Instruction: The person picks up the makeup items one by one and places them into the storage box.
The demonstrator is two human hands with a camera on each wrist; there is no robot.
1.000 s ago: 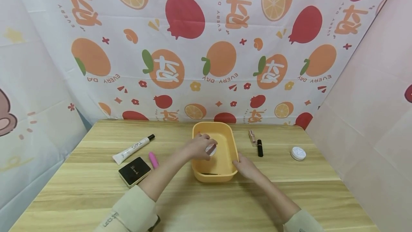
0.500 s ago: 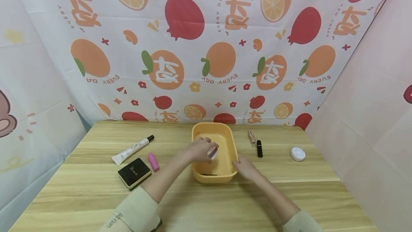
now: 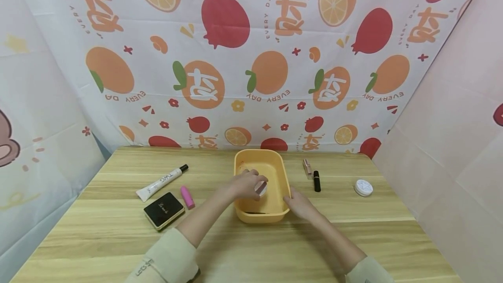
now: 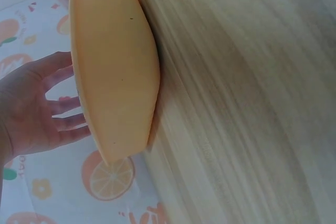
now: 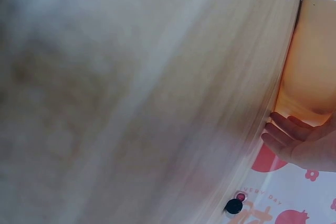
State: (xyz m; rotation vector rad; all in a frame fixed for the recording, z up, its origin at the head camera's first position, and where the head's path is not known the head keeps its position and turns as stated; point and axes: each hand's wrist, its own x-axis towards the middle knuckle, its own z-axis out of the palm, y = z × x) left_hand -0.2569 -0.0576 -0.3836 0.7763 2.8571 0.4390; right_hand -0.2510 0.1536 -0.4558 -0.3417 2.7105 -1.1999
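Note:
A yellow plastic bin (image 3: 282,165) stands on the wooden table. My left hand (image 3: 245,185) reaches in over its left side and pinches a round white disc with a brownish band (image 3: 261,188), perhaps a powder puff. In the left wrist view, the fingers of my left hand (image 4: 39,106) pass behind the bin's rim (image 4: 79,77). My right hand (image 3: 300,204) grips the bin's right rim, thumb over the edge. The right wrist view has the fingers of my right hand (image 5: 299,140) lying along the outer wall. A thin dark item (image 3: 255,212) lies inside the bin's near end.
Left of the bin lie a white tube (image 3: 161,183), a black compact (image 3: 164,210) and a pink tube (image 3: 187,197). To its right are a pink lipstick (image 3: 308,168), a black lipstick (image 3: 317,181) and a round white case (image 3: 363,188). A fruit-print curtain (image 3: 235,117) hangs behind the table.
My left hand has shifted slightly right and nearer to me with the white disc, uncovering more of the pink tube. The right hand and the bin stay put.

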